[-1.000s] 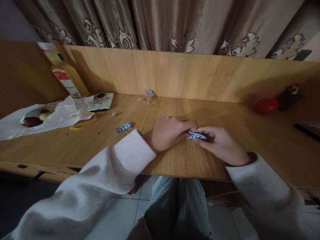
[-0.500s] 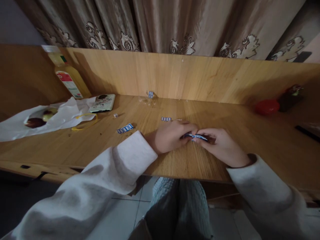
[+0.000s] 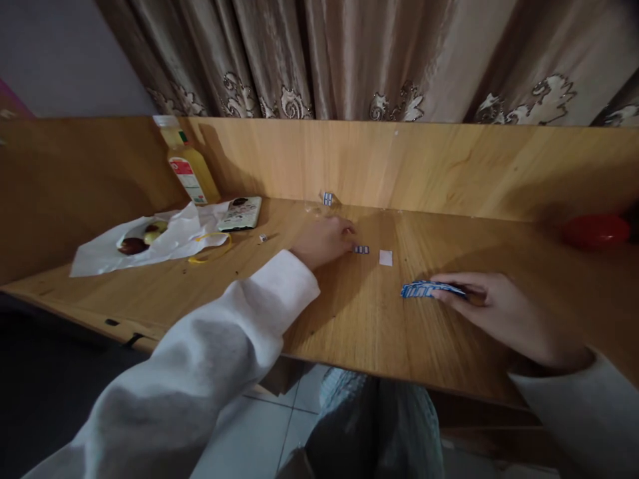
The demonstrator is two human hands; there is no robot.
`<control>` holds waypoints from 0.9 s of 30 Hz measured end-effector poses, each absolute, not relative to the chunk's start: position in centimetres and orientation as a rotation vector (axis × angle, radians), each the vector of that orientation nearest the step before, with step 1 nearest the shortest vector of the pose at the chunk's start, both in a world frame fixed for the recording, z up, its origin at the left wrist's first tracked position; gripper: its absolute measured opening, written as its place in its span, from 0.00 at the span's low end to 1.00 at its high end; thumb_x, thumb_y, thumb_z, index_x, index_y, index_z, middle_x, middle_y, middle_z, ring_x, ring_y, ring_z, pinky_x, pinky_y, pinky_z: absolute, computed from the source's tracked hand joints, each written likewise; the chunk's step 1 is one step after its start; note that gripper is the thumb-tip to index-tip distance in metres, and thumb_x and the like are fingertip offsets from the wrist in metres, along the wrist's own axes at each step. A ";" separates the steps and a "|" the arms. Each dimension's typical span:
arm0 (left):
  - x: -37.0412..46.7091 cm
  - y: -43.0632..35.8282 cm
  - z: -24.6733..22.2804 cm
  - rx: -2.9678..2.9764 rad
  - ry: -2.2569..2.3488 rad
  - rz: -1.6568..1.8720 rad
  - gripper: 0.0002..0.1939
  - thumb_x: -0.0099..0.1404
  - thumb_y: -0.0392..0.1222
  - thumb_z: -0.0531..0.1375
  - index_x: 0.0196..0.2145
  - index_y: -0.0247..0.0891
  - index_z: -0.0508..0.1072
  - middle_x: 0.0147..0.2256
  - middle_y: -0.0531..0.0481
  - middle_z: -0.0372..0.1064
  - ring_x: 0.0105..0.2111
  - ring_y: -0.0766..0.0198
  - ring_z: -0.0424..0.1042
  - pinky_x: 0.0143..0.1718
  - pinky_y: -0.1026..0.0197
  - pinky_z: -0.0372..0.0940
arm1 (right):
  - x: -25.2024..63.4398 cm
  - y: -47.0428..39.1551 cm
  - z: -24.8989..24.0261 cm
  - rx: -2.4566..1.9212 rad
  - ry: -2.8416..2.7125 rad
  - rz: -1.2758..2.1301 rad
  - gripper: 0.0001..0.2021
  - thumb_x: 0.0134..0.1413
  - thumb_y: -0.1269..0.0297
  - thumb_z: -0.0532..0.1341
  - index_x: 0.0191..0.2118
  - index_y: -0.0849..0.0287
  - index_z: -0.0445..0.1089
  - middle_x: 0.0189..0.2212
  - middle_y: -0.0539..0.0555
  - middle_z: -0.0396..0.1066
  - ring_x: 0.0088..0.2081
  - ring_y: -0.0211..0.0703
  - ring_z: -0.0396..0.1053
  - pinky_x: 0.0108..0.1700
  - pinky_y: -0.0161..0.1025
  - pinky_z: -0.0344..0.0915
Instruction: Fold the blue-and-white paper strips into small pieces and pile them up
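My right hand (image 3: 492, 307) rests on the wooden desk (image 3: 359, 319) and holds a strip of blue-and-white stickers (image 3: 424, 289) by its right end. My left hand (image 3: 322, 241) is stretched out further back, fingers curled, its tips close to a small blue-and-white sticker piece (image 3: 361, 249) on the desk; whether it touches the piece I cannot tell. A small white square of paper (image 3: 385, 257) lies just right of that piece. Another sticker piece (image 3: 327, 197) sits against the back panel.
At the back left stand a yellow juice bottle (image 3: 186, 163), a phone-sized packet (image 3: 241, 213), a white bag with fruit (image 3: 144, 236) and a yellow rubber band (image 3: 210, 247). A red round object (image 3: 596, 231) lies at the far right. Curtains hang behind the wooden back panel.
My hands have parted: the left one left the sticker strip and reached forward toward the small piece, while the right one kept the strip. The view swung to the left.
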State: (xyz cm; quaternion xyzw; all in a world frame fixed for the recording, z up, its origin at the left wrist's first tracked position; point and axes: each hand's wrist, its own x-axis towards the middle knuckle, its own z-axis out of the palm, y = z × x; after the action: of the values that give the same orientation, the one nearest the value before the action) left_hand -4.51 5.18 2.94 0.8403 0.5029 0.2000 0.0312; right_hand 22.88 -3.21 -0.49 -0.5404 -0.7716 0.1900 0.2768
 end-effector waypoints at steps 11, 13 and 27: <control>-3.0 5.4 2.0 2.434 1.382 0.547 0.04 0.58 0.36 0.57 0.32 0.34 0.69 0.27 0.51 0.67 0.27 0.68 0.65 0.30 0.65 0.60 | 22.5 -3.5 -0.5 -1.475 -2.056 0.421 0.14 0.52 0.55 0.58 0.43 0.52 0.73 0.42 0.51 0.75 0.42 0.47 0.72 0.45 0.47 0.68; -3.0 5.2 2.1 2.419 1.378 0.565 0.05 0.57 0.35 0.57 0.34 0.34 0.69 0.29 0.51 0.67 0.28 0.68 0.65 0.30 0.65 0.60 | 22.6 -3.5 -0.6 -1.480 -2.053 0.416 0.14 0.52 0.55 0.58 0.43 0.52 0.73 0.42 0.51 0.75 0.41 0.48 0.72 0.44 0.47 0.69; -2.0 2.9 2.2 2.269 1.178 0.554 0.23 0.52 0.36 0.63 0.46 0.38 0.62 0.27 0.56 0.65 0.27 0.68 0.66 0.27 0.67 0.60 | 22.2 -3.8 -0.3 -1.404 -2.043 0.476 0.14 0.53 0.58 0.57 0.44 0.56 0.72 0.44 0.54 0.74 0.44 0.48 0.71 0.48 0.49 0.66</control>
State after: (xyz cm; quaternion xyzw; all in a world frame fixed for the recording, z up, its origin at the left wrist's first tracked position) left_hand -1.95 2.92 2.25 0.8377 0.4349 0.2044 0.2596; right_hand 22.24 -3.76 -0.26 -0.5300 -0.7711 0.1797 0.3038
